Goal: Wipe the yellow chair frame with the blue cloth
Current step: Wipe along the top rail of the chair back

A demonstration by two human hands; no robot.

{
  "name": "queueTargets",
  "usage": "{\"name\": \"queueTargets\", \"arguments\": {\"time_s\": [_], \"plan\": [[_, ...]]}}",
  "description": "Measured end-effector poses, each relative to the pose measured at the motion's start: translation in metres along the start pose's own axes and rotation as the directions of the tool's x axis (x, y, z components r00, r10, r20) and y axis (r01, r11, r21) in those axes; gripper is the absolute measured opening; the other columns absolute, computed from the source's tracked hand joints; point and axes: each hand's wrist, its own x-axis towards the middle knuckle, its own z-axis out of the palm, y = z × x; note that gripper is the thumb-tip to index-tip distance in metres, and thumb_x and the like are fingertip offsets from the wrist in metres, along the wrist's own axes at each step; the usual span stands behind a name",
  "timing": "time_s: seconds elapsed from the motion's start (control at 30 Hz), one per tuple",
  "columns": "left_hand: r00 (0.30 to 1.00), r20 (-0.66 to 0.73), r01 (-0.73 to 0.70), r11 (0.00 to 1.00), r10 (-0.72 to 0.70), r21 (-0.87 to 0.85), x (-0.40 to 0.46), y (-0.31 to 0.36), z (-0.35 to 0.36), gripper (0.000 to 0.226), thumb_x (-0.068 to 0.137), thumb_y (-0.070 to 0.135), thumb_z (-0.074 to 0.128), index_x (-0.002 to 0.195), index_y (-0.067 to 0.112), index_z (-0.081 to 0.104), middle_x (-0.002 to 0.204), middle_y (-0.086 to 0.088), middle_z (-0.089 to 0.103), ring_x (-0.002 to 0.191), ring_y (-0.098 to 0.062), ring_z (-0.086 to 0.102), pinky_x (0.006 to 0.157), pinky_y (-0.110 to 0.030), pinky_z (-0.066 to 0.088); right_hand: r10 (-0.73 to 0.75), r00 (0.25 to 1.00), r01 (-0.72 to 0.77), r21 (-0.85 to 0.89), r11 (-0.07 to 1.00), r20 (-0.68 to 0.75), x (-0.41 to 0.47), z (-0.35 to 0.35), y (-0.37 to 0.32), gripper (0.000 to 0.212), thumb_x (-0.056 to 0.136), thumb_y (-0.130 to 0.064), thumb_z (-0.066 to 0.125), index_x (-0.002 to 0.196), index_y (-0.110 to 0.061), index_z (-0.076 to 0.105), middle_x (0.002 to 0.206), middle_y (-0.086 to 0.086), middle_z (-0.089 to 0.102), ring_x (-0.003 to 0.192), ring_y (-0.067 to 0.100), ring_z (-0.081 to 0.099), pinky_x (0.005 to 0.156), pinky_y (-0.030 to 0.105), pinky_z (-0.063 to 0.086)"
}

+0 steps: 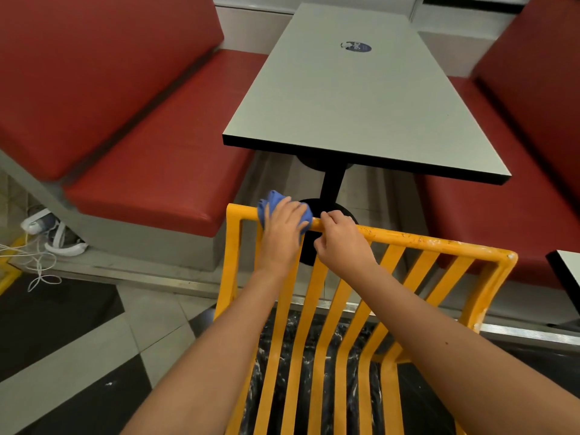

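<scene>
The left hand [284,229] is pressing the bunched blue cloth [275,205] onto the yellow chair frame's [408,239] top rail, fingers curled over it. Just beside, the right hand [340,240] is gripping the same rail, both forearms reaching forward.

A grey counter [351,98] with a black edge stood at twelve o'clock on a black pedestal [332,183], a round blue sticker [356,47] near its far end. Red padded benches [150,171] flanked it at ten and two o'clock. Grey and black floor tiles [78,340] lay at seven o'clock, white cables [37,262] at nine.
</scene>
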Motion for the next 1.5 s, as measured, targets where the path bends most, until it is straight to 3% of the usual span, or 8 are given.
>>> {"name": "queueTargets", "arguments": {"time_s": [0.2, 0.4, 0.57, 0.7, 0.83, 0.97, 1.17, 1.5], "plan": [[0.994, 0.041, -0.105, 0.994, 0.104, 0.041, -0.004, -0.006, -0.013, 0.040, 0.087, 0.015, 0.041, 0.117, -0.004, 0.058, 0.121, -0.022, 0.059, 0.120, -0.038, 0.051, 0.103, -0.055, 0.036, 0.053, 0.999, -0.054, -0.040, 0.998, -0.009, -0.007, -0.001, 0.015, 0.049, 0.095, -0.019, 0.044, 0.140, -0.004, 0.034, 0.134, 0.011, 0.048, 0.120, 0.024, 0.044, 0.106, 0.034, 0.035], [0.991, -0.118, 0.059, 0.996, -0.067, -0.069, 0.000, -0.030, -0.016, 0.030, 0.088, 0.007, 0.047, 0.112, -0.004, 0.060, 0.114, -0.019, 0.062, 0.118, -0.036, 0.050, 0.105, -0.031, 0.027, 0.049, 0.999, -0.049, -0.047, 0.998, -0.006, -0.006, -0.001, 0.015, 0.048, 0.095, -0.019, 0.045, 0.140, -0.004, 0.035, 0.133, 0.011, 0.048, 0.120, 0.024, 0.045, 0.105, 0.034, 0.037], [0.996, -0.051, 0.060, 0.989, -0.068, -0.136, -0.001, 0.011, -0.002, 0.044, 0.091, 0.024, 0.033, 0.114, -0.003, 0.059, 0.117, -0.019, 0.060, 0.122, -0.036, 0.047, 0.107, -0.046, 0.032, 0.061, 0.998, -0.061, -0.032, 0.998, 0.001, -0.005, -0.001, 0.014, 0.048, 0.095, -0.017, 0.044, 0.140, -0.004, 0.034, 0.136, 0.011, 0.046, 0.124, 0.025, 0.042, 0.110, 0.036, 0.032], [0.997, -0.015, 0.075, 0.965, -0.081, -0.251, -0.005, 0.002, -0.021, 0.046, 0.097, 0.032, 0.029, 0.135, 0.009, 0.043, 0.140, -0.006, 0.046, 0.136, -0.018, 0.031, 0.115, -0.036, 0.019, 0.062, 0.997, -0.061, 0.030, 0.998, -0.047, 0.000, -0.002, 0.002, 0.052, 0.097, -0.015, 0.039, 0.145, -0.004, 0.022, 0.151, 0.013, 0.026, 0.141, 0.028, 0.020, 0.117, 0.040, 0.019], [0.997, 0.049, 0.078, 0.950, -0.066, -0.303, -0.006, -0.017, -0.040, 0.041, 0.101, 0.018, 0.027, 0.140, 0.008, 0.033, 0.149, -0.006, 0.033, 0.139, -0.007, 0.017, 0.114, -0.026, 0.001, -0.038, 0.997, 0.039, 0.012, 0.999, -0.071, 0.008, 0.009, -0.027, 0.057, 0.099, -0.017, 0.033, 0.147, -0.003, 0.006, 0.157, 0.015, 0.003, 0.145, 0.028, -0.001, 0.119, 0.041, 0.010], [0.989, 0.043, 0.147, 0.929, -0.141, -0.339, -0.005, -0.034, -0.054, 0.041, 0.102, 0.017, 0.026, 0.140, 0.007, 0.033, 0.149, -0.009, 0.030, 0.139, -0.009, 0.016, 0.113, -0.024, 0.001, -0.146, 0.989, 0.146, -0.048, 0.988, -0.014, 0.019, 0.018, -0.044, 0.053, 0.102, -0.024, 0.027, 0.146, -0.002, 0.009, 0.155, 0.016, 0.013, 0.144, 0.029, 0.009, 0.117, 0.038, 0.012], [0.986, 0.053, 0.164, 0.984, -0.160, -0.071, -0.004, -0.071, -0.057, 0.038, 0.101, 0.017, 0.027, 0.134, 0.008, 0.044, 0.141, -0.005, 0.044, 0.141, -0.016, 0.018, 0.114, -0.033, 0.010, -0.106, 0.994, 0.104, -0.241, 0.965, 0.003, 0.035, 0.032, -0.056, 0.067, 0.094, -0.052, 0.035, 0.146, -0.012, 0.017, 0.135, 0.021, 0.039, 0.124, 0.037, 0.035, 0.107, 0.046, 0.027], [0.995, -0.076, 0.063, 0.998, -0.062, 0.015, -0.011, -0.071, -0.038, 0.057, 0.095, 0.035, 0.014, 0.124, 0.004, 0.052, 0.123, -0.010, 0.056, 0.128, -0.025, 0.037, 0.113, -0.039, 0.016, -0.163, 0.979, 0.134, -0.212, 0.968, -0.121, 0.033, 0.042, -0.040, 0.048, 0.095, -0.024, 0.049, 0.137, -0.005, 0.037, 0.126, 0.019, 0.049, 0.106, 0.036, 0.049, 0.096, 0.044, 0.039]]}}
